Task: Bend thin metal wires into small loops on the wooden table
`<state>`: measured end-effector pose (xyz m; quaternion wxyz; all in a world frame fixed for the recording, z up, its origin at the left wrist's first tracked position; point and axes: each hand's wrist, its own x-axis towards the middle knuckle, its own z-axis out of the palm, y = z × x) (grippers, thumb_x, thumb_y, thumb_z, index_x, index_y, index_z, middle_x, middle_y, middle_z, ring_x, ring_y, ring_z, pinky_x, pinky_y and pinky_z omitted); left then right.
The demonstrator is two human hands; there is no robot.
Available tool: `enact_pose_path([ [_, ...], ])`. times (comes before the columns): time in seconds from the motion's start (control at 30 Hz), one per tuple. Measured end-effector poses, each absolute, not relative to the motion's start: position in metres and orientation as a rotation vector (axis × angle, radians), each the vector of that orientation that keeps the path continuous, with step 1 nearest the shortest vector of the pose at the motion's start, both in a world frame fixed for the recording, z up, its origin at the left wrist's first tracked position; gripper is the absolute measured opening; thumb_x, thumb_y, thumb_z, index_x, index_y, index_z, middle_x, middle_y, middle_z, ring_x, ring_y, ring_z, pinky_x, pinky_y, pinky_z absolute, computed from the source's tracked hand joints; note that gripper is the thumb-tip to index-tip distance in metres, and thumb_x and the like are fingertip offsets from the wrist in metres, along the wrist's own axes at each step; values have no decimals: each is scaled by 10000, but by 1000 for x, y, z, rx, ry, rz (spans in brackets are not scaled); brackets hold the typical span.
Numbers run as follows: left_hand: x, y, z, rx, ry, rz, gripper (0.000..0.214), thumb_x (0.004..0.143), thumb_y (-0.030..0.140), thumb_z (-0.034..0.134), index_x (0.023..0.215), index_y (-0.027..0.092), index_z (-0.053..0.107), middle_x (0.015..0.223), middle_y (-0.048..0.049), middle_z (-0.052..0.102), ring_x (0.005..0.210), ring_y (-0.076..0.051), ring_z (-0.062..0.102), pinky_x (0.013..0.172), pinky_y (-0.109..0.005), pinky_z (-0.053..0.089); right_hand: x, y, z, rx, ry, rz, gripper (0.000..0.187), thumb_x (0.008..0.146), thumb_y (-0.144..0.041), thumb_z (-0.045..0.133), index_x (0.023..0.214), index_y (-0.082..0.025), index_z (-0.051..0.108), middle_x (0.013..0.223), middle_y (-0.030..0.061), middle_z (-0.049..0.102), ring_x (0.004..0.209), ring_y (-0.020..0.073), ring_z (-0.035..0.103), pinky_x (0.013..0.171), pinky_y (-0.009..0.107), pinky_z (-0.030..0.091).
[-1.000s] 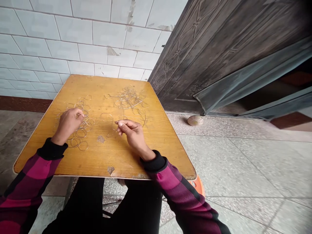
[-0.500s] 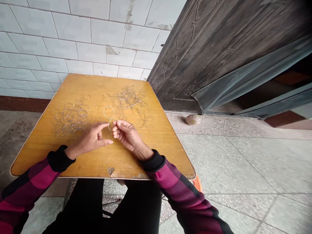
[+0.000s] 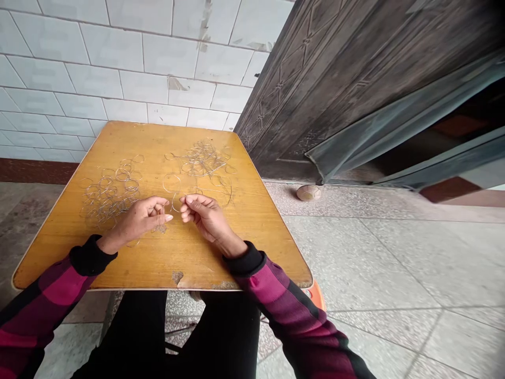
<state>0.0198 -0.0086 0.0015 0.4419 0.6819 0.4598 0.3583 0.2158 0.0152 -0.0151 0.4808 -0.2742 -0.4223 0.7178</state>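
Observation:
A thin, pale metal wire (image 3: 179,185) bent into a round loop shows just beyond my fingertips. My right hand (image 3: 207,216) is closed in a pinch on this wire near its crossing, below the loop. To the left, my left hand (image 3: 138,221) has thumb and forefinger apart, close to the wire's curved lower end; whether it touches the wire is too fine to make out. A tangled pile of looped wires (image 3: 106,197) lies beyond my left hand, and a second wire pile (image 3: 203,158) sits farther back, beyond my right hand.
Both piles lie on a yellow wooden table (image 3: 244,231) with a chipped front edge. A white tiled wall (image 3: 126,84) stands behind it. At the right are a dark carved door (image 3: 292,105), a grey cloth (image 3: 347,142) and a roundish object (image 3: 309,192) on the tiled floor.
My left hand has drawn slightly left and its thumb and forefinger are nearer each other. The wire loop has tilted and shifted a little left in my right hand's pinch.

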Motion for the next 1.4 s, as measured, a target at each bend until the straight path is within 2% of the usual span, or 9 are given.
enact_pose_path([
  [0.23,15,-4,2,1585,1150,901,404,770,471,649,1006,150,584,731,17,571,516,-82,467,451,-215,375,214,12,-15,-721,-1114,1808,227,729,-380,765,807,-172,720,619,-23,667,472,54,564,479,180,470],
  [0.37,5,2,-3,1757,1309,821,380,760,497,652,934,161,620,735,4,594,577,-108,505,540,-246,401,216,13,-12,-752,-1101,1796,248,709,-389,774,802,-165,720,609,-22,662,464,56,558,462,179,450],
  [0.47,-1,3,-1,1968,1408,707,393,678,481,734,900,167,655,768,-11,604,657,-136,528,584,-259,392,217,14,-11,-773,-1095,1779,265,690,-391,786,790,-155,717,589,-26,652,439,52,544,441,175,430],
  [0.53,-3,1,5,1969,1426,721,479,625,469,777,979,167,659,758,-4,587,636,-130,503,565,-253,370,217,15,-11,-791,-1101,1763,267,690,-393,782,785,-153,712,571,-30,642,422,49,530,426,173,411],
  [0.63,-2,-4,18,1726,1291,787,534,689,482,723,1101,157,624,723,9,568,567,-103,456,522,-241,347,217,15,-12,-830,-1143,1746,253,703,-388,769,782,-155,706,560,-38,631,407,44,512,409,171,386],
  [0.83,2,-10,23,1424,1171,978,437,748,437,696,1071,152,621,954,-61,637,564,-64,446,472,-208,348,216,13,-11,-866,-1227,1731,235,742,-381,735,807,-159,697,574,-45,618,423,39,503,423,174,384],
  [0.93,5,-9,17,1424,1142,987,403,758,407,700,1066,157,626,930,-55,639,579,-66,465,478,-198,363,216,11,-11,-869,-1257,1707,248,744,-395,731,818,-160,697,561,-51,601,418,39,486,410,176,362],
  [1.07,9,-8,15,1409,1036,855,292,749,380,693,914,142,656,795,-30,631,528,-59,446,448,-195,334,214,10,-12,-867,-1323,1675,251,751,-403,723,790,-157,691,534,-56,575,411,39,462,394,179,327],
  [1.4,13,-8,13,1367,1034,753,210,738,342,667,712,136,640,571,10,552,475,-62,417,433,-200,296,213,6,-13,-900,-1421,1645,300,741,-457,718,787,-165,669,535,-58,569,430,44,461,416,177,352],
])
